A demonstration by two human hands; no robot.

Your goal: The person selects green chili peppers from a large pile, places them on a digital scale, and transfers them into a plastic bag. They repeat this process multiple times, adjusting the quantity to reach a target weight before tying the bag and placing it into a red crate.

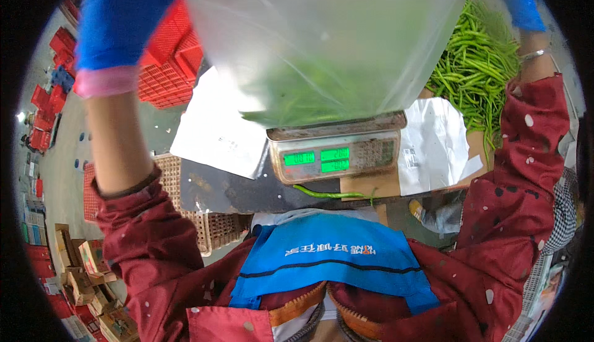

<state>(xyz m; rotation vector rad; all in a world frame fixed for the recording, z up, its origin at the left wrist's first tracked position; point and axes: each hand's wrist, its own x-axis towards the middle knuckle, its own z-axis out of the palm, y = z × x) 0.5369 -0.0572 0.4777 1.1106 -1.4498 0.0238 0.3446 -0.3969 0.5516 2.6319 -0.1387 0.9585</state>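
My left hand (120, 17) in a blue glove with a pink cuff is raised at the top left beside a large translucent plastic bag (328, 45); its fingers are cut off by the edge. At the top right is my right hand (513, 1), also blue-gloved, its fingers out of sight. Green produce, probably long peppers, shows blurred through the bag, over a weighing scale (334, 153) with green lit displays. A heap of long green peppers (467, 63) lies right of the bag, and one pepper (325, 193) lies before the scale.
White paper sheets (216, 125) flank the scale on the dark worktop (229, 190). Red crates (164, 76) stand behind at left, brown crates (216, 230) below the worktop. Cardboard boxes (93, 268) and more crates sit on the left floor. A shoe (416, 209) shows beneath the worktop.
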